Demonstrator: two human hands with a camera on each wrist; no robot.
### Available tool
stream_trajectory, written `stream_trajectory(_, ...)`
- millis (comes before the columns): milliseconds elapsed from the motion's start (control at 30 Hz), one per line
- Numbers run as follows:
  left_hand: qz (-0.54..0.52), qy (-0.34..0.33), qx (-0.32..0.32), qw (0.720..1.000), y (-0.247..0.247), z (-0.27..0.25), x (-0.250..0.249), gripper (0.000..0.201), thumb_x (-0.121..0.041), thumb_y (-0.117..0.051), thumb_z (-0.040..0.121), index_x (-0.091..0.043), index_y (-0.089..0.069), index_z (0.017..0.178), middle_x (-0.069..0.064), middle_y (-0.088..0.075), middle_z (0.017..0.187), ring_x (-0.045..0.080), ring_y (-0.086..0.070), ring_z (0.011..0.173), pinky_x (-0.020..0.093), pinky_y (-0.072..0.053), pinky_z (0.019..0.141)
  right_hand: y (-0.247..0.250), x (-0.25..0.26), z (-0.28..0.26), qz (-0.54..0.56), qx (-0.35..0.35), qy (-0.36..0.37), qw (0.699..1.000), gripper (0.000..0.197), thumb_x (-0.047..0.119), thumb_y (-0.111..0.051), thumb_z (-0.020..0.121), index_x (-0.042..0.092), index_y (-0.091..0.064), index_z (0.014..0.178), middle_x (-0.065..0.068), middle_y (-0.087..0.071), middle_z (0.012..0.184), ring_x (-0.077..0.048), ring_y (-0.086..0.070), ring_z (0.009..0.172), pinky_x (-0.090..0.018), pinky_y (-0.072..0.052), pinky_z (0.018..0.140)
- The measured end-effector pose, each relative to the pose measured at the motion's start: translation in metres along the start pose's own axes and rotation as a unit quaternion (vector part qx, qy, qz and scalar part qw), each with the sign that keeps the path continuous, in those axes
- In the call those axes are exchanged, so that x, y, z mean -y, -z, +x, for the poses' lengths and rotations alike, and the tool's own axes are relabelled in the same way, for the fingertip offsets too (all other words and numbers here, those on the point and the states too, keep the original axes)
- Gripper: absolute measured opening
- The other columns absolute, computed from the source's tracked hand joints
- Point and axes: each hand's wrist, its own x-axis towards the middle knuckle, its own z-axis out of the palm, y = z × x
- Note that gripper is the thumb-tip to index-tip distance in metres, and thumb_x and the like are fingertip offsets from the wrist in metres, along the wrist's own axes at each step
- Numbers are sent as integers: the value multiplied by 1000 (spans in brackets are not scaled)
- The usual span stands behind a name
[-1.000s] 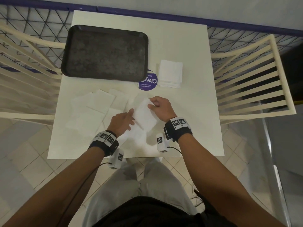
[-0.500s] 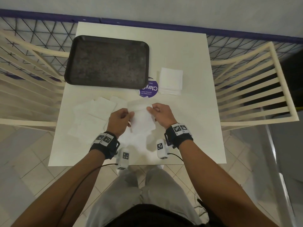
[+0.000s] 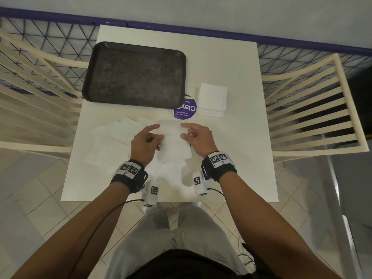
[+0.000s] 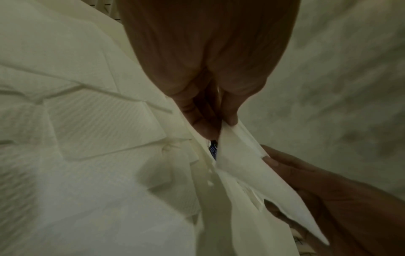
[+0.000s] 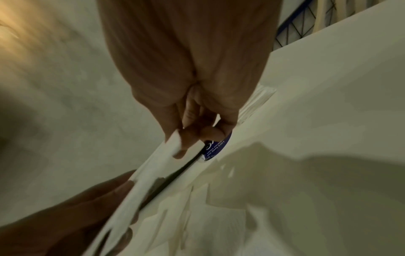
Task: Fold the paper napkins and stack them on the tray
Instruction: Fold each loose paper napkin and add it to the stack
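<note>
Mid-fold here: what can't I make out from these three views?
- Head: how many layers the held napkin has; left hand and right hand cover its side edges.
- Head: sticker text partly under the tray.
- Head: folded stack count, too small.
- Wrist views: blurred, table layout unreadable.

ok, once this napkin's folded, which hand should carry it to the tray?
Left, probably. The tray lies far-left, on the left hand side; the right hand would cross over. Both pinch the napkin now.
</note>
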Motion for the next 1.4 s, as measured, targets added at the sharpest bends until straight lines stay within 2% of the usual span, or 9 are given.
stream_trajectory(133,22,-22,-9,999,3,-2,0,51,-20,-74,95,-31,-56,142,-5,-75,78,8,-69,66,7,-50,74,-3,1,-2,-5,-15,10,1000,16,15,-76,87,18,-79,103,-6,-72,86,-16,-62,61,-24,-55,66)
stream_trajectory(300,11,-6,-1,1000,5,-3,1,15,-19,-74,94,-18,-77,108,-4,-77,81,21,-71,67,31,-61,78,-6,3,-3,-22,-22,16,999,7,15,-74,88,18,-79,91,4,-75,83,-11,-62,64,-27,-55,72)
stream_trajectory(400,8,-3,-2,1000,5,-3,1,8,-17,-73,94,-15,-78,100,-3,-77,82,22,-72,67,22,-59,67,-4,7,-5,-51,-24,28,998,7,18,-72,89,20,-78,92,17,-68,80,2,-57,66,-17,-48,70)
stream_trajectory(467,7,1,1,1000,4,-3,1,6,-16,-72,94,-15,-78,97,-3,-77,84,23,-73,70,22,-59,65,-4,7,-6,-68,-27,38,997,7,19,-72,89,20,-78,93,10,-66,85,1,-55,70,-15,-43,71)
stream_trajectory(567,28,-13,0,1000,4,-3,1,5,-20,-71,95,-20,-76,95,-6,-75,91,19,-71,77,28,-61,68,-7,7,-5,-101,-36,55,993,7,27,-74,87,29,-77,93,0,-59,97,-8,-54,85,-21,-42,81)
stream_trajectory(700,91,-47,-7,995,1,-4,-3,7,-25,-73,94,-20,-76,97,-2,-64,109,15,-63,87,12,-44,73,-15,17,-5,-196,-8,59,979,17,47,-74,82,38,-74,96,6,-55,112,-18,-43,111,-32,-30,91)
stream_trajectory(1000,88,-82,6,993,0,-5,-5,4,-17,-65,99,-17,-69,98,-5,-75,105,9,-66,96,7,-43,73,-26,34,-9,-273,4,75,959,9,46,-67,87,39,-73,86,13,-60,112,-11,-44,110,-41,-21,88)
stream_trajectory(1300,75,-67,-18,995,2,-3,-3,9,-12,-55,102,-18,-61,100,-3,-68,95,7,-61,82,6,-42,68,-6,31,-6,-160,9,7,987,10,40,-67,89,35,-70,82,14,-73,90,-7,-64,91,-37,-26,86)
stream_trajectory(1400,74,-67,-24,995,0,-4,-4,8,-16,-51,105,-16,-60,105,1,-65,98,17,-58,76,14,-43,63,-12,25,-6,-91,-8,1,996,16,35,-70,87,42,-67,73,20,-73,85,-3,-67,87,-46,-48,92)
